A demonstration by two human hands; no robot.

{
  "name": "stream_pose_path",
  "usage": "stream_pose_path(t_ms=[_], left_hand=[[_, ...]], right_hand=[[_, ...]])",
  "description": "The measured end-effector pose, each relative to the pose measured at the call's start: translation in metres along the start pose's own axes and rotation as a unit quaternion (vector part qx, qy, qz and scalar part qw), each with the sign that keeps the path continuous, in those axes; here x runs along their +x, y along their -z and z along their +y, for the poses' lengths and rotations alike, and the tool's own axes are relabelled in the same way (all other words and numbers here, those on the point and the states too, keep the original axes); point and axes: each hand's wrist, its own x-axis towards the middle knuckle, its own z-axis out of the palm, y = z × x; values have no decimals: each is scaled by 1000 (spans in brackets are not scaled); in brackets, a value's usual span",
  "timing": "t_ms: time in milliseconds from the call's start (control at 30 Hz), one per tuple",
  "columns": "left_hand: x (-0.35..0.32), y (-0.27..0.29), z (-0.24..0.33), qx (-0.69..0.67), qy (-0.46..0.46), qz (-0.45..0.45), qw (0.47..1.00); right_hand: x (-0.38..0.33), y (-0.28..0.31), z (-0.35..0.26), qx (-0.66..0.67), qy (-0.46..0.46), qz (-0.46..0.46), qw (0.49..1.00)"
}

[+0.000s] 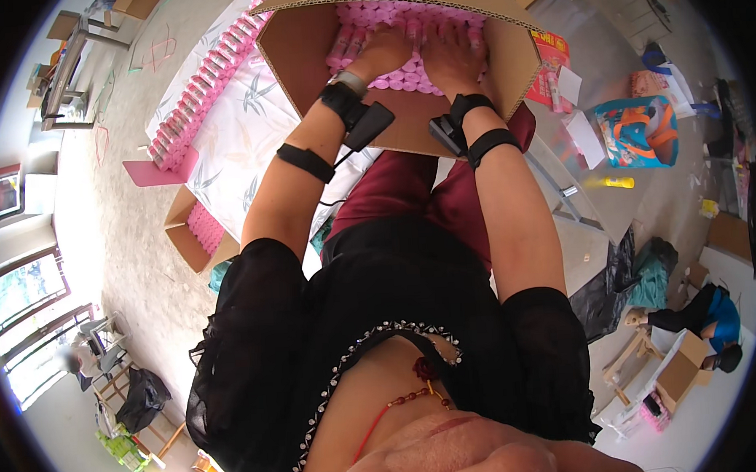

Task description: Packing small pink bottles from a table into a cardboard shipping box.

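Head view shows our left hand [384, 50] and right hand [450, 57] lying flat, fingers spread, on the pink-capped plastic tubes [402, 20] packed inside the open brown corrugated cardboard box [298, 45]; we judge even downward pressure seats the layer level.

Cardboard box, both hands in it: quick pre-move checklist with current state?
1. Cardboard box open, flaps clear of hands: ok.
2. Left hand resting on the pink-capped tubes: ok.
3. Right hand on the same layer: ok.
4. Layer of tubes full to the walls: cannot tell, hands cover part.
5. More pink tubes lined up on the table at left: ok.
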Motion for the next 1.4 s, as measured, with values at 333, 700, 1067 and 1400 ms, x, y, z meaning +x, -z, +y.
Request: stream_pose_path(t_ms=[333,700,1067,1400], left_hand=[[-29,52,8,-282,2,-54,958],[-28,44,18,-249,17,5,968],[-42,43,28,-207,-16,72,976],[-37,41,25,-173,-69,79,979]], right_hand=[[-1,12,9,-1,12,-166,986],[-2,1,17,11,-14,-226,974],[1,6,16,8,-14,-249,968],[6,19,5,79,-20,-267,960]])
